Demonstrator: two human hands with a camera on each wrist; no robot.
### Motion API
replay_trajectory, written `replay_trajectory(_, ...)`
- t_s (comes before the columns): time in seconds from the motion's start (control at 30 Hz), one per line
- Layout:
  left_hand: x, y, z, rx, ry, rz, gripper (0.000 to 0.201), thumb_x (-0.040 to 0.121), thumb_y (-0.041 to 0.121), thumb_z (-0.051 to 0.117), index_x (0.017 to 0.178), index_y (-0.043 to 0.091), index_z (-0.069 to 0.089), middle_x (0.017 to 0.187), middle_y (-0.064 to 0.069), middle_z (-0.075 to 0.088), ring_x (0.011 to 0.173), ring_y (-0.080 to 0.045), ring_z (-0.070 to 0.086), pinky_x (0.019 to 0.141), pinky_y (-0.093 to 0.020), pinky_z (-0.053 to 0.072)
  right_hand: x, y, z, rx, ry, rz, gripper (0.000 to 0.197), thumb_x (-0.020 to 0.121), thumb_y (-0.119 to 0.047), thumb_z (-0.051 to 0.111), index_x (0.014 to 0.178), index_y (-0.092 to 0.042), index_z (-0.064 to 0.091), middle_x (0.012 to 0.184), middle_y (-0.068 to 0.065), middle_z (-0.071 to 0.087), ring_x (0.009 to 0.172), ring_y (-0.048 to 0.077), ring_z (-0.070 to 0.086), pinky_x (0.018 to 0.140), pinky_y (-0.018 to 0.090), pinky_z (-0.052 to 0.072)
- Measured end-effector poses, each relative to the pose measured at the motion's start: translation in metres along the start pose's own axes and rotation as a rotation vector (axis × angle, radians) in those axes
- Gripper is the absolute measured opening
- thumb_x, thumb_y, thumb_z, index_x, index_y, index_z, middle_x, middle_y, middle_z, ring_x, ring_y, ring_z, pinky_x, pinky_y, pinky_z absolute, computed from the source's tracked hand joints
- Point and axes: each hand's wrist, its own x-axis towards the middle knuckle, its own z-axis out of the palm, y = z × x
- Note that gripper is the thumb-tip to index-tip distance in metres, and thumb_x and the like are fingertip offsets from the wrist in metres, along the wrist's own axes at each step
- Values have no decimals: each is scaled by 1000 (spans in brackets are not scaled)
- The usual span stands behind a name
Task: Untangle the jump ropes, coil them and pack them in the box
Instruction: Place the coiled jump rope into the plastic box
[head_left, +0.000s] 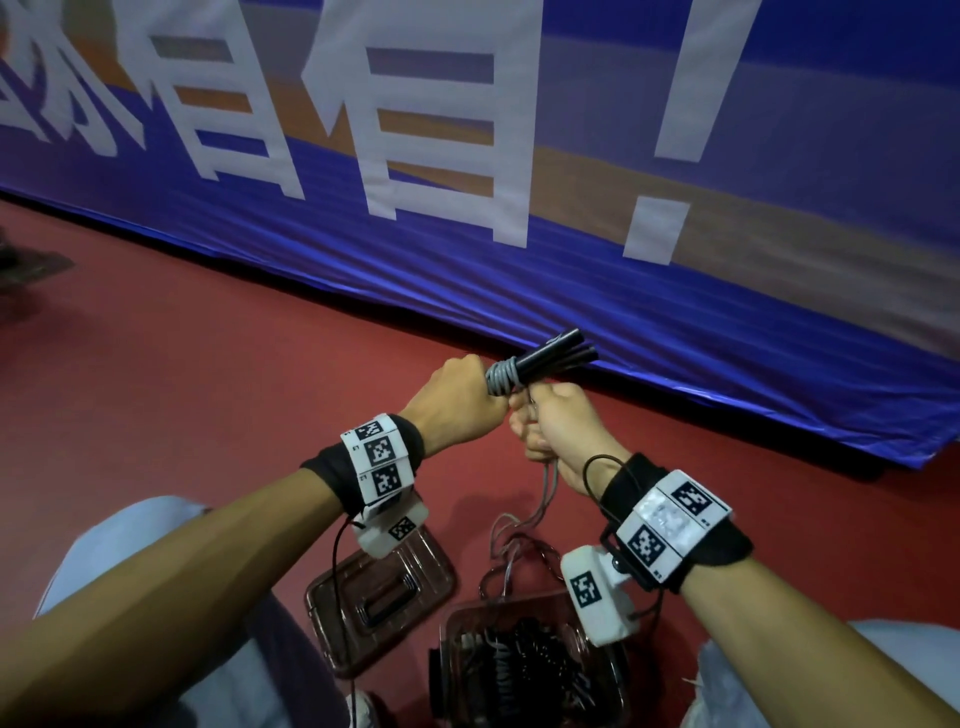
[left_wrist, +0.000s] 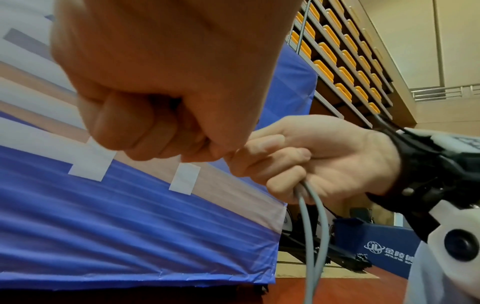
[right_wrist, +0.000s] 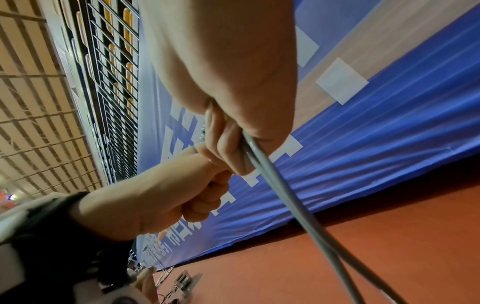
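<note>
Two hands work one grey jump rope (head_left: 503, 378) in mid-air: the left hand (head_left: 457, 400) clenches the wound bundle with its black handles (head_left: 563, 351), the right hand (head_left: 558, 431) grips two trailing strands. One clear box (head_left: 535, 670) below, contents a blur, sits beside its lid (head_left: 382, 597).

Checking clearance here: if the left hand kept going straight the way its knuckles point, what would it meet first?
Probably the blue banner. The left hand, gripping the rope bundle, points toward it with only floor between; depth is unclear.
</note>
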Motion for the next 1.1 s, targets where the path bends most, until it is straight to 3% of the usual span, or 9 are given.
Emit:
replay_trajectory(0.13, -1, 3, 5, 132, -14, -23, 30, 83, 42, 62, 80, 14, 50, 83, -8, 61, 75, -34, 61, 61, -33, 44, -1, 4, 1, -241, -26, 7, 32, 102, -5, 40, 74, -2, 56, 59, 16, 55, 30, 8, 33, 38, 18, 25)
replay_trajectory(0.27, -5, 4, 15, 282, -15, -10, 19, 88, 31, 57, 91, 13, 52, 94, -13, 65, 85, -38, 65, 64, -35, 44, -2, 5, -11, -728, -58, -34, 29, 96, -5, 43, 82, -1, 67, 62, 2, 72, 43, 11, 52, 46, 24, 42)
replay_trajectory(0.37, -7, 2, 19, 387, -40, -18, 23, 90, 30, 58, 102, 10, 59, 100, -14, 66, 91, -37, 66, 67, -36, 44, -5, 9, -19, -1112, -22, -225, 28, 100, -15, 52, 76, -7, 63, 75, 8, 71, 63, 23, 65, 60, 33, 55)
replay_trajectory(0.43, -8, 1, 22, 441, -85, -36, 26, 90, 29, 58, 106, 9, 61, 100, -12, 66, 91, -35, 66, 70, -35, 46, -10, 6, -22, -1311, 0, -366, 26, 101, -23, 59, 78, -12, 55, 77, 8, 63, 67, 32, 61, 60, 35, 48)
replay_trajectory(0.5, -9, 1, 23, 474, -155, -35, 26, 90, 28, 59, 108, 10, 62, 94, -8, 64, 84, -30, 64, 69, -34, 47, -11, 1, -27, -1459, 3, -487, 23, 99, -34, 64, 87, -15, 65, 80, 7, 64, 72, 34, 61, 62, 35, 45)
replay_trajectory(0.6, -3, -1, 14, 483, -206, 23, 29, 89, 32, 60, 108, 10, 61, 101, -10, 67, 91, -32, 66, 69, -33, 46, -13, -13, -36, -1496, -2, -593, 27, 94, -49, 67, 98, -23, 74, 89, -1, 64, 80, 27, 65, 64, 33, 45)
replay_trajectory(0.77, 7, -2, -7, 573, -190, 187, 18, 89, 32, 60, 90, 15, 57, 99, -13, 69, 88, -34, 67, 64, -33, 42, -15, -22, -38, -1474, 50, -668, 39, 88, -59, 68, 91, -21, 75, 86, -6, 49, 70, 20, 57, 60, 37, 47)
replay_trajectory(0.97, 6, -9, -11, 808, -275, 390, 27, 91, 36, 57, 97, 11, 64, 99, -10, 70, 88, -34, 68, 62, -33, 41, -15, -19, -35, -1531, 36, -694, 62, 71, -75, 71, 74, -16, 54, 79, -6, 47, 61, 21, 50, 55, 32, 33)
replay_trajectory(1.1, 3, -11, -13, 931, -221, 610, 31, 95, 39, 50, 93, 13, 66, 93, -9, 70, 84, -35, 68, 62, -35, 41, -11, -16, -39, -1354, -118, -446, 85, 57, -93, 63, 109, -26, 71, 88, -10, 69, 80, 16, 64, 70, 35, 54)
